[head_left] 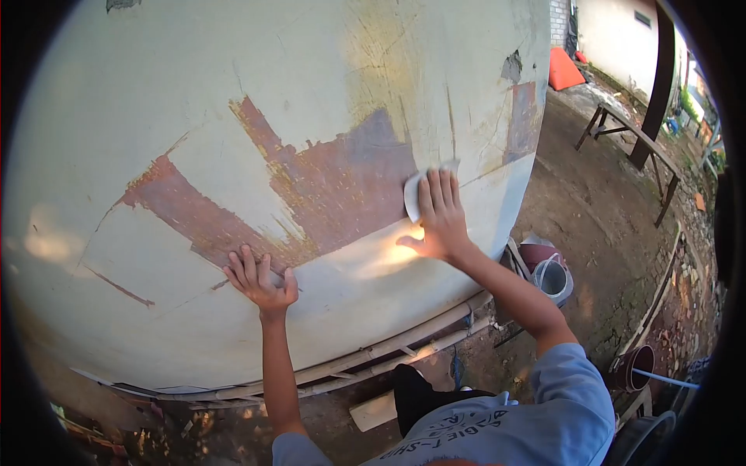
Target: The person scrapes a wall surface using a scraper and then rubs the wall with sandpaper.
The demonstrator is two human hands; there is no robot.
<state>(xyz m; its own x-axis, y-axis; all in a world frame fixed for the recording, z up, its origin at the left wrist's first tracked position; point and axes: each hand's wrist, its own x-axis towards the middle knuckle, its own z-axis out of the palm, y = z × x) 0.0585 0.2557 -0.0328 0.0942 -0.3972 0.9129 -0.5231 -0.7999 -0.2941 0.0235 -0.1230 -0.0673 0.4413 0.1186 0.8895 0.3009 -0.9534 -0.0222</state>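
Observation:
A pale, thin sheet (413, 196) is pressed against the wall by my right hand (443, 221), its fingers laid over it and the thumb out to the side. Whether the sheet is sandpaper or cloth I cannot tell. My left hand (263, 286) rests on the wall with its fingers spread, at the lower edge of a reddish-brown patch. The cream-painted wall (186, 70) has cracks and worn yellowish areas. Its large reddish-brown patch (342, 186) spreads between both hands, with a greyer part at the top right.
Bamboo poles (373, 346) run along the wall's foot. Right of the wall stand a light-coloured pail (550, 277) and a wooden bench (633, 128). A brown bucket (639, 369) sits at the lower right. An orange-red object (565, 70) lies farther back.

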